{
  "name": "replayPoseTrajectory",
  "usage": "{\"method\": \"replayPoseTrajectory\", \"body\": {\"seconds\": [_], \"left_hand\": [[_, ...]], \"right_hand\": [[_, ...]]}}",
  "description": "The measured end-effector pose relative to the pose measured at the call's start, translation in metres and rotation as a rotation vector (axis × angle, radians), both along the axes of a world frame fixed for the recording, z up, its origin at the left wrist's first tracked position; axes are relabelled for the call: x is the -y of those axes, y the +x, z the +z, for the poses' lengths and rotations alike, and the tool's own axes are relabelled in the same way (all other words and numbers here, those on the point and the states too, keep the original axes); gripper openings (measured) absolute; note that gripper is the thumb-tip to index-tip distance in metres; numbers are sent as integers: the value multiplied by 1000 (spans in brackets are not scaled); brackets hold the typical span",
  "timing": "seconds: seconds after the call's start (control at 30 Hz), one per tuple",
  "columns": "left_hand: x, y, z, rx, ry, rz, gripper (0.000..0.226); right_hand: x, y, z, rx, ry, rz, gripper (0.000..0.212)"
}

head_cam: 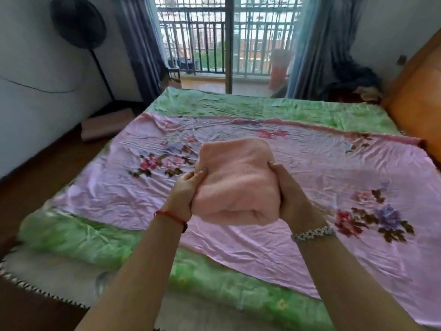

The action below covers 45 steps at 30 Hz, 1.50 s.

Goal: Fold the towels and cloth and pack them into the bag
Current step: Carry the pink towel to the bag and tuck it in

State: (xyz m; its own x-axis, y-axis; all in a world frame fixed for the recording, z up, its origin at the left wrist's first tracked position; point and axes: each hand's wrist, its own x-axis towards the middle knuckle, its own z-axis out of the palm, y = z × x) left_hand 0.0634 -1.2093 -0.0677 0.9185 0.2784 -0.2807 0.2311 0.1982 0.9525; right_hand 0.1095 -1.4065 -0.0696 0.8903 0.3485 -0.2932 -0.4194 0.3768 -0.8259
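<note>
Both hands, left hand (183,192) and right hand (290,194), grip folded peach towel (235,177) above pink floral sheet (310,168).

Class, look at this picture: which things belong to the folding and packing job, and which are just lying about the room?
Job: folded towel, gripped by the left hand and right hand; pink cloth spread out, probably. No bag in view.
Lying about: fan, curtains, green bedcover, headboard.
</note>
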Motion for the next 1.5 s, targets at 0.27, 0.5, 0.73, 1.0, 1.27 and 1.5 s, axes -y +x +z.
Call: {"method": "replayPoseTrajectory", "body": {"seconds": [0.27,0.5,0.73,1.0,1.27,1.5], "left_hand": [[-115,-45,9,2,10,344,16],[-178,-116,15,-80,39,724,12],[-217,-199,20,-113,36,1060,31],[-270,-274,13,-137,-11,1212,28],[-359,-328,1,-87,-36,1232,32],[-429,-348,-10,-90,-44,1213,36]], "right_hand": [[-143,11,10,1,0,354,43],[-256,-10,16,-5,-8,685,46],[-351,-64,7,-88,-8,989,43],[-443,-127,-4,34,-66,1141,39],[-537,-180,-13,42,-169,1118,40],[-607,-196,-21,29,-222,1130,45]]}}
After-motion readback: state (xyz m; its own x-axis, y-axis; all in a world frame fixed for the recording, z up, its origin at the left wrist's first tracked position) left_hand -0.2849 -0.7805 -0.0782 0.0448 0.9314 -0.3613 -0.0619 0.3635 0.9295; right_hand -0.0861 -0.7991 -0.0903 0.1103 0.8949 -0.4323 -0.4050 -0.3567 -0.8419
